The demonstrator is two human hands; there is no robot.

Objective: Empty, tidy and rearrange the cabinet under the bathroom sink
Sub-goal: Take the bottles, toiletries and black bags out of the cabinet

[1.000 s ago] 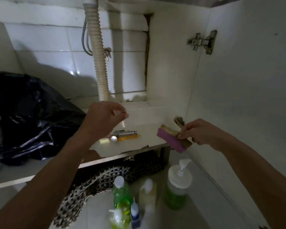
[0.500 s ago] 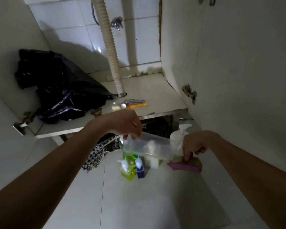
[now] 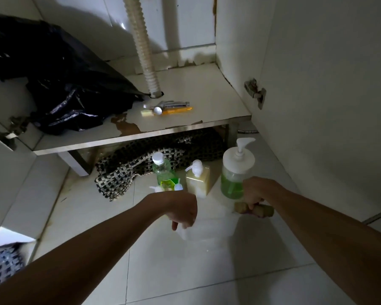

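Note:
The cabinet floor [image 3: 198,89] holds a black plastic bag [image 3: 59,80] at its left and a small heap of a metal fitting and an orange tool [image 3: 169,107] near the drain hose [image 3: 141,45]. My right hand [image 3: 256,192] grips a worn sponge [image 3: 260,210] low over the floor tiles, beside a large green pump bottle [image 3: 235,172]. My left hand [image 3: 183,210] holds a clear plastic piece [image 3: 198,230] down on the tiles in front of the bottles.
A green screw-cap bottle [image 3: 162,168], a cream pump bottle [image 3: 197,177] and small dropper bottles [image 3: 177,187] stand on the floor. A checked woven mat [image 3: 141,161] lies under the cabinet edge. The open door with its hinge [image 3: 255,91] is at right.
Both hands came down from the cabinet shelf to the floor tiles. The left hand picked up the clear plastic piece and lowered it; the right hand lowered the sponge beside the green pump bottle.

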